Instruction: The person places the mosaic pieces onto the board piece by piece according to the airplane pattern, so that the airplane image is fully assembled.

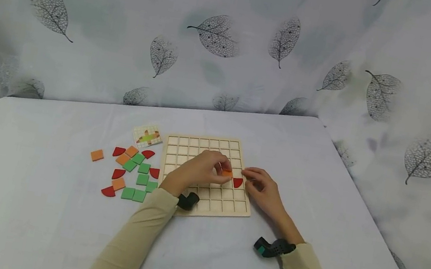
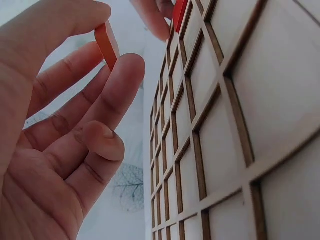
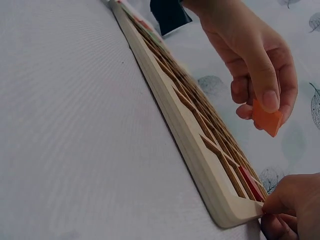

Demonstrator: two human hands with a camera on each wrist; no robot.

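Pinching a small orange square [image 1: 227, 173] between thumb and fingertips of the left hand [image 1: 205, 169]; holding it tilted and clear above the gridded board [image 1: 235, 208], with one corner pointing down in the right wrist view; being square, offering no long axis, only edges set askew to the grid; having the nearest piece on the board, a red wedge [image 1: 237, 183], at about four o'clock from the orange square in the head view, between both hands and apparently nearer the right. Resting the right hand [image 1: 267, 194] at about three o'clock, with fingers loosely bent, just at the board's edge and seemingly touching it; cannot tell how firmly. Seeing loose green squares [image 1: 142, 180], more red wedges [image 1: 118, 174] and orange tiles [image 1: 97, 155] spread toward nine o'clock of the board; finding a small pattern card [image 1: 147, 136] at ten o'clock, beside the far left corner.
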